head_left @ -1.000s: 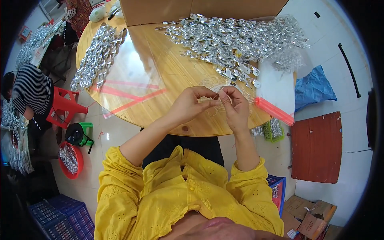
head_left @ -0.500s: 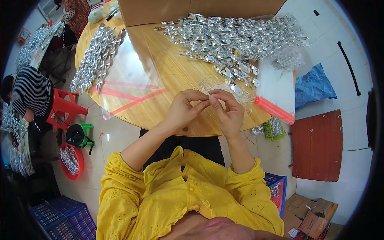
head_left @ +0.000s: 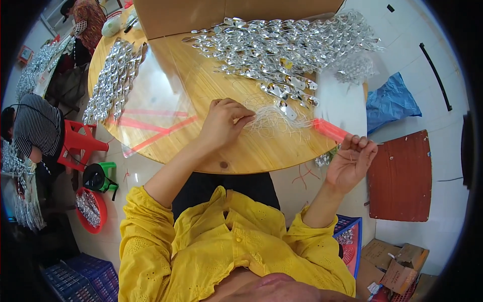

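Observation:
Over the middle of the round table, my left hand (head_left: 225,121) is closed in a pinch at the left edge of a loose tangle of pale thread (head_left: 274,121), and thread seems to be in its fingertips. My right hand (head_left: 353,163) is raised off the table's right edge, palm up, thumb and fingers pinched together; whatever it holds is too thin to make out. Just beyond it lies a bundle of pink-red strips (head_left: 329,130). Twisted silver foil pieces (head_left: 287,45) cover the far right of the table, some ending by the thread.
More silver twists (head_left: 113,75) lie at the left beside a clear plastic sheet (head_left: 158,85) with pink bands. A cardboard box (head_left: 201,17) stands at the back. On the floor are a red stool (head_left: 80,143), a red basin (head_left: 103,211) and a blue crate (head_left: 354,251). Another person (head_left: 37,126) sits at far left.
My hands, together over the thread before, have parted. The right one has swung out to the right past the table edge and turned palm up; the left has shifted slightly left.

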The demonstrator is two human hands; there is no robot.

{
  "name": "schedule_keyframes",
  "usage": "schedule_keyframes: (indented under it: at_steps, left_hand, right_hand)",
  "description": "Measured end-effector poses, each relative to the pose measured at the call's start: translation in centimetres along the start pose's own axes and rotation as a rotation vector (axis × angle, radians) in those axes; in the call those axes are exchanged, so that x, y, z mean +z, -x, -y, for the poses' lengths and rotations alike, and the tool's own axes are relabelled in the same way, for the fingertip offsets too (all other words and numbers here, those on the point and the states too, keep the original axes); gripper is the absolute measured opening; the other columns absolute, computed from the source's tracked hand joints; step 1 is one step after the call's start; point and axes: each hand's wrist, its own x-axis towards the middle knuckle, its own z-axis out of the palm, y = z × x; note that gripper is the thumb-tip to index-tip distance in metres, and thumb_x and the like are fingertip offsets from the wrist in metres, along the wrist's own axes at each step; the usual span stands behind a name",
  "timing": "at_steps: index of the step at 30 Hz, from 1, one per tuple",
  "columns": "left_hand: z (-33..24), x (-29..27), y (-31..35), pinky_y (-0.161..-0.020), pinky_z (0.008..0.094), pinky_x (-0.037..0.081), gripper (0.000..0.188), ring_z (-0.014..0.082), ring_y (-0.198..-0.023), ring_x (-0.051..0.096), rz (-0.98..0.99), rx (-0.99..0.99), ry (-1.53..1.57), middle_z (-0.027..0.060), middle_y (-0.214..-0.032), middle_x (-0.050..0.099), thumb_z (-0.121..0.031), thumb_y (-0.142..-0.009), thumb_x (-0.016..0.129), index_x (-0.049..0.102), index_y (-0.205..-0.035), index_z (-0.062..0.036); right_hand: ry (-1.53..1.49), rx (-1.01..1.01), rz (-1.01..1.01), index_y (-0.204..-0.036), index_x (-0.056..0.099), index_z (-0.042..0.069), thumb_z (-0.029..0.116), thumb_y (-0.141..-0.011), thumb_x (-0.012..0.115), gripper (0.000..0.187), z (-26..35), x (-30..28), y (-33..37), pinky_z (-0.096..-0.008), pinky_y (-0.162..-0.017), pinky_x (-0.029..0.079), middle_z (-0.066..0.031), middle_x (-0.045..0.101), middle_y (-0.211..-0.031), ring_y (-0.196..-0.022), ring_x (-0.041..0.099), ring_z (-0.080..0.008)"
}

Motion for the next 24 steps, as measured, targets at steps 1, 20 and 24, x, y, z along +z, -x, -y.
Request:
schedule_keyframes:
  at_steps: [1, 20, 24]
  left_hand:
    - [0.2, 0.2, -0.4, -0.075, 0.0340, 0.034, 0.016, 0.0201, -0.080, 0.051, 0.038, -0.002, 0.011, 0.0035, -0.075, 0.058, -0.015, -0.069, 0.060, 0.062, -0.083, -0.0084]
    - [-0.8, 7.3, -8.1, -0.075, 0.0324, 0.033, 0.011, 0.0192, -0.093, 0.042, 0.260, 0.492, -0.320, 0.0038, -0.089, 0.050, -0.011, -0.063, 0.055, 0.059, -0.073, -0.0095]
    - [-1.2, 7.2, -8.5, -0.076, 0.0330, 0.031, 0.008, 0.0191, -0.088, 0.043, 0.311, 0.498, -0.362, 0.0033, -0.085, 0.049, -0.007, -0.066, 0.051, 0.056, -0.070, -0.0103]
  right_hand:
    - [0.034, 0.009, -0.015, -0.087, 0.045, 0.007, 0.014, -0.086, 0.040, 0.009, 0.0, -0.1, 0.4, -0.0274, -0.068, 0.045, -0.0042, 0.048, -0.077, -0.072, 0.049, -0.0118]
    - [0.385, 0.323, 0.039, -0.085, 0.048, 0.008, 0.009, -0.082, 0.049, 0.004, -0.5, -1.3, 5.1, -0.0159, -0.042, 0.025, -0.0040, 0.048, -0.059, -0.045, 0.035, -0.0057]
    - [0.420, 0.379, 0.059, -0.084, 0.048, 0.007, 0.008, -0.081, 0.051, 0.004, -0.5, -1.3, 5.3, -0.0161, -0.042, 0.025, -0.0035, 0.049, -0.057, -0.046, 0.038, -0.0062]
